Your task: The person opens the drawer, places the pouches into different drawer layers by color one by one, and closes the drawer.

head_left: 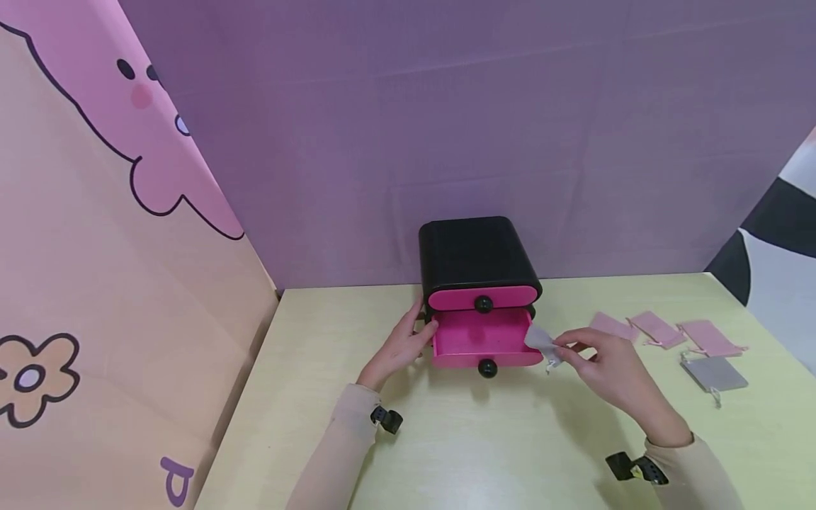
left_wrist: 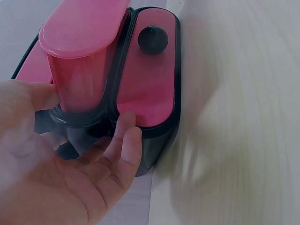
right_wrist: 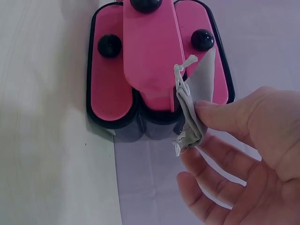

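Observation:
A black drawer cabinet (head_left: 478, 248) with pink fronts and round black knobs stands against the purple backdrop. Its middle drawer (head_left: 486, 343) is pulled out; the fronts above and below it (right_wrist: 110, 84) are flush in the right wrist view. My left hand (head_left: 398, 350) rests at the cabinet's left side, thumb by the open drawer's wall and fingers loosely bent along the casing. Between thumb and fingers, my right hand (head_left: 615, 372) pinches a small grey drawstring pouch (right_wrist: 204, 79) by the open drawer's right edge. Its white cords hang loose; any contents are hidden.
On the table's right side lie several pink drawstring pouches (head_left: 710, 338) in a row, with another grey pouch (head_left: 714, 373) in front of them. The pale wooden table (head_left: 459, 446) meets the purple backdrop (head_left: 510, 142) behind the cabinet.

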Demonstrator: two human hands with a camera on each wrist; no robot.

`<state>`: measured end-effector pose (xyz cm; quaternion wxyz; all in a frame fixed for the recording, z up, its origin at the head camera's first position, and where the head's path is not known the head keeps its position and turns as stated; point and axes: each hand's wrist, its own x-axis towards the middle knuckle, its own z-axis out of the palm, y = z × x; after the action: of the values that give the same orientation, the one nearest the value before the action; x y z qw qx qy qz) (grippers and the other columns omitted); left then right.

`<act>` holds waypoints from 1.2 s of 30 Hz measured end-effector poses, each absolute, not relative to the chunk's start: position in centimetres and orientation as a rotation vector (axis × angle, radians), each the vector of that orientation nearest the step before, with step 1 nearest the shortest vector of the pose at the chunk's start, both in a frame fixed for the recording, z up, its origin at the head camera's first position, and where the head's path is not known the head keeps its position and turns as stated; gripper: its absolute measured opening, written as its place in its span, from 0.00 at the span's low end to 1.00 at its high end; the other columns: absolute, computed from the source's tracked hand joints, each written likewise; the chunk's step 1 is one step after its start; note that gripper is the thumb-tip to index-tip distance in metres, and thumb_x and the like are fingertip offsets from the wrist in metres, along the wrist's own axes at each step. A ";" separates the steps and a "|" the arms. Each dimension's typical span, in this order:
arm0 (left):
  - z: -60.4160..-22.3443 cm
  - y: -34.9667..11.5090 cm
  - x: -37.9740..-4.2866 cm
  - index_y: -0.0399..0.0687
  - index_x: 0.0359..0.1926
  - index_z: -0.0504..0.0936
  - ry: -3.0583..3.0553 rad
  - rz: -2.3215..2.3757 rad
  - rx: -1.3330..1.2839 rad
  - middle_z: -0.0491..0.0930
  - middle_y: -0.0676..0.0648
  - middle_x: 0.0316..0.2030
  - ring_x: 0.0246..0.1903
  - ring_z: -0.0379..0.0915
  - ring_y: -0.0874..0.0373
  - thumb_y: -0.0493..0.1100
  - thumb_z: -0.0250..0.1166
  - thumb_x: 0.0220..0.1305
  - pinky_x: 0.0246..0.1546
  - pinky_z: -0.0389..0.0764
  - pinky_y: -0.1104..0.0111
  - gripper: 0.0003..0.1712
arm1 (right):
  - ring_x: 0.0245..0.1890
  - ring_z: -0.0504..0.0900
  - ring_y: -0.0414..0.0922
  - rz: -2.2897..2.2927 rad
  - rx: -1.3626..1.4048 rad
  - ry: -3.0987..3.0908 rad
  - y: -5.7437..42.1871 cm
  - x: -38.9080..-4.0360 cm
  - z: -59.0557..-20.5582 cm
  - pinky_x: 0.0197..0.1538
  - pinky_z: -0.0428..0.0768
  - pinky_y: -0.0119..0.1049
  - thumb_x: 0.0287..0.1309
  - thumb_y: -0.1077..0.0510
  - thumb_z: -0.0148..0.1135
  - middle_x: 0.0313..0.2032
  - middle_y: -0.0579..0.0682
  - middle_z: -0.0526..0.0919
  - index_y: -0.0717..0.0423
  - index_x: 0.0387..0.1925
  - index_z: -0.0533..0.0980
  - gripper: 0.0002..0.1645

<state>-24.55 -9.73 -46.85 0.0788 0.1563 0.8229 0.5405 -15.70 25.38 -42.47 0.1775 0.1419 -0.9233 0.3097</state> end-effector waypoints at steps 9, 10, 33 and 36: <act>-47.0 -9.7 -24.6 0.65 0.87 0.45 2.462 1.623 0.470 0.66 0.36 0.75 0.48 0.82 0.36 0.55 0.54 0.82 0.39 0.86 0.57 0.42 | 0.34 0.78 0.26 0.878 0.438 -2.606 24.0 -15.9 -41.8 0.32 0.81 0.31 0.60 0.62 0.77 0.39 0.49 0.92 0.51 0.40 0.90 0.07; -47.0 -9.7 -24.6 0.65 0.87 0.45 2.464 1.621 0.466 0.65 0.36 0.75 0.49 0.82 0.36 0.55 0.54 0.82 0.39 0.86 0.57 0.42 | 0.35 0.78 0.26 0.881 0.439 -2.610 23.8 -15.9 -41.7 0.32 0.81 0.30 0.60 0.62 0.76 0.40 0.49 0.92 0.51 0.41 0.90 0.07; -47.1 -9.7 -24.7 0.66 0.87 0.44 2.468 1.618 0.489 0.66 0.36 0.75 0.46 0.82 0.37 0.54 0.54 0.82 0.37 0.86 0.58 0.42 | 0.34 0.83 0.38 0.936 0.467 -2.636 21.5 -17.1 -41.7 0.34 0.82 0.31 0.63 0.61 0.75 0.42 0.51 0.92 0.53 0.43 0.90 0.07; -47.0 -9.7 -24.7 0.67 0.87 0.44 2.463 1.626 0.493 0.66 0.36 0.74 0.46 0.82 0.35 0.54 0.54 0.83 0.37 0.85 0.58 0.42 | 0.34 0.83 0.39 0.950 0.464 -2.644 21.3 -17.4 -41.8 0.34 0.82 0.31 0.64 0.61 0.74 0.42 0.52 0.92 0.54 0.43 0.90 0.07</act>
<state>-24.73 -9.68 -47.02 0.0747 0.1643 0.8209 0.5418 -17.36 21.34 -41.76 0.1466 0.1611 -0.9185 0.3300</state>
